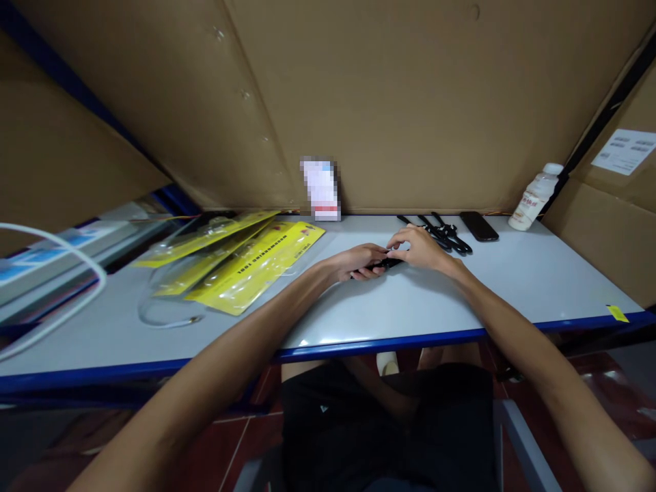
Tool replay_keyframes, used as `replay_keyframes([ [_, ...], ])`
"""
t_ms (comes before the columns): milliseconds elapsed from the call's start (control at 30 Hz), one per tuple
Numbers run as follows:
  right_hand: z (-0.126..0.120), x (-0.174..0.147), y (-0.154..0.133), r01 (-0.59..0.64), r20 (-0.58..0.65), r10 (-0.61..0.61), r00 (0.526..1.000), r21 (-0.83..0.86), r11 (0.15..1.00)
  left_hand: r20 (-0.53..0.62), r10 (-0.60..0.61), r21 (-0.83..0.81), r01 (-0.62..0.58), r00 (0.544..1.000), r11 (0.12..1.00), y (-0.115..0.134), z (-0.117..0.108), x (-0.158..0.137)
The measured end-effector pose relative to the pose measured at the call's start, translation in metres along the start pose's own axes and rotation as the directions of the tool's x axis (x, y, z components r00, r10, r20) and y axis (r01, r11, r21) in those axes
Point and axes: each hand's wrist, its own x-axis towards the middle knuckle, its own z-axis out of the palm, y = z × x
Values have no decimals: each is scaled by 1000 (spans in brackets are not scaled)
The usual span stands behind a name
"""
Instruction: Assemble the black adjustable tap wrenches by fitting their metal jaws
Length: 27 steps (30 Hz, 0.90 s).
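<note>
My left hand (361, 259) is closed around a slim black hand tool (392, 262) low over the table, its fingers curled under the handle. At the tool's other end my right hand (417, 247) has thumb and fingers pinched on it. My hands hide most of the tool, so its exact kind cannot be made out. Just behind my right hand lie several similar black long-handled tools (451, 236), side by side on the table. To the left of my hands are several yellow-backed clear blister packs (266, 260) printed "woodworking tool", overlapping one another.
A blurred upright screen (322, 188) leans against the cardboard wall (410, 102). On the right are a dark phone (479, 225) and a white-capped bottle (534, 198). A white cable (76, 253) loops at the left. The white tabletop (348, 318) has a blue front edge.
</note>
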Motion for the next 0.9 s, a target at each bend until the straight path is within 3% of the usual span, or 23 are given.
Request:
replay_keyframes([
  [267,15,2,-10,-49,-94,49,994,4,999,24,-4,14,4,1000,1000,-2,-2,3],
  [500,0,-2,-4,-9,-46,14,999,95,995,27,-16,9,16,999,1000,1,-1,-1],
  [667,4,-4,-7,-40,-76,46,996,84,996,28,-18,8,18,999,1000,1,0,-4],
  [900,2,-6,-12,-24,-45,34,998,195,981,12,-30,24,30,999,999,1,2,-7],
])
